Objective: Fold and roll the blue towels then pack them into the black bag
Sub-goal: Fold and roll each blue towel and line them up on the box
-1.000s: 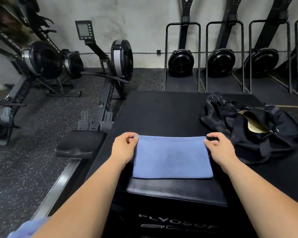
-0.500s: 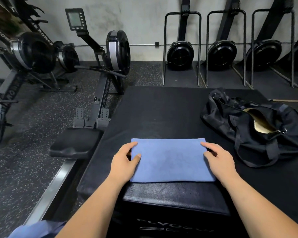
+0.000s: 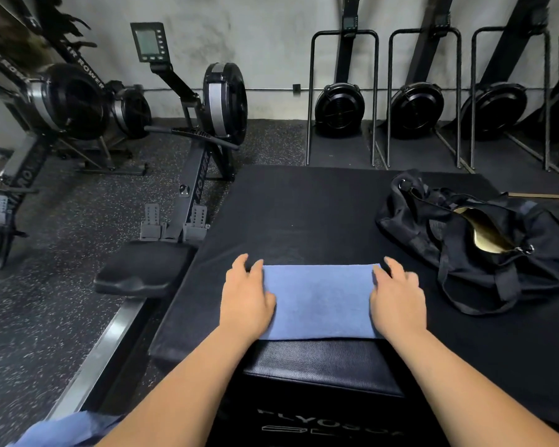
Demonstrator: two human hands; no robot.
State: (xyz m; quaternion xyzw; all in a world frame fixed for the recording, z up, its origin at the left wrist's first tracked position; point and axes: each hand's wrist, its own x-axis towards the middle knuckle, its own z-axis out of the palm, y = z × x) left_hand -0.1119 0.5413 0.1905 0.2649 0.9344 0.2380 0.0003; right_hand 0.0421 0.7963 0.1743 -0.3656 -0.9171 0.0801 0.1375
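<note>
Blue towel point(image 3: 320, 301) long axis 9–3 o'clock; L hand point(image 3: 247, 298), R hand point(image 3: 397, 301) press its ends, fingers straight; black duffel bag point(image 3: 484, 246) at 2, nearer R.

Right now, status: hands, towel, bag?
Left hand and right hand flat on the blue towel, one at each end. Towel folded, not yet rolled. Black bag unzipped to its right, nothing between.

A gym: rowing machines point(image 3: 204, 130) stand on speckled rubber flooring point(image 3: 62, 285), more rowers stored upright point(image 3: 339, 108) along the concrete wall point(image 3: 265, 43), and a padded plyo box point(image 3: 320, 382) up close.
</note>
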